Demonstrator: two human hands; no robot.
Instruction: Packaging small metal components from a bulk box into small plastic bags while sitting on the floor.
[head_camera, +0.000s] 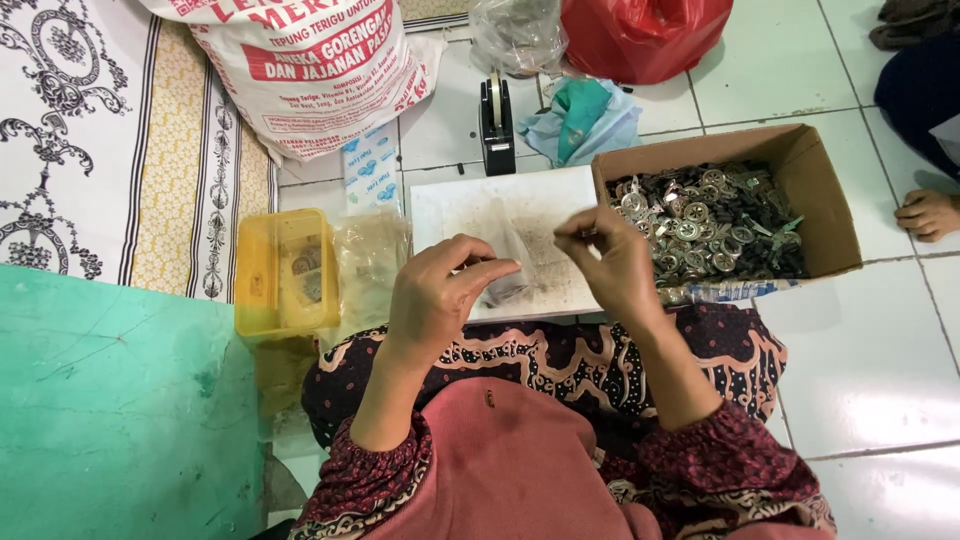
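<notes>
Both my forearms reach forward from my lap, sleeves bunched at the wrists. My left hand (435, 295) is raised, palm turned away, fingers curled, thumb and forefinger pinched together and pointing right. My right hand (610, 262) sits just beside it, back toward me, fingertips drawn into a pinch pointing left. The hands are near, not touching.

Seated on the tiled floor (880, 330), the person holds a small clear plastic bag (507, 262) over a white board (520, 205), the left hand (440, 295) pinching its lower edge, the right hand (612, 262) its top. A cardboard box (815, 175) of small metal parts (710, 225) sits just right; a yellow tub (285, 275) lies left.
</notes>
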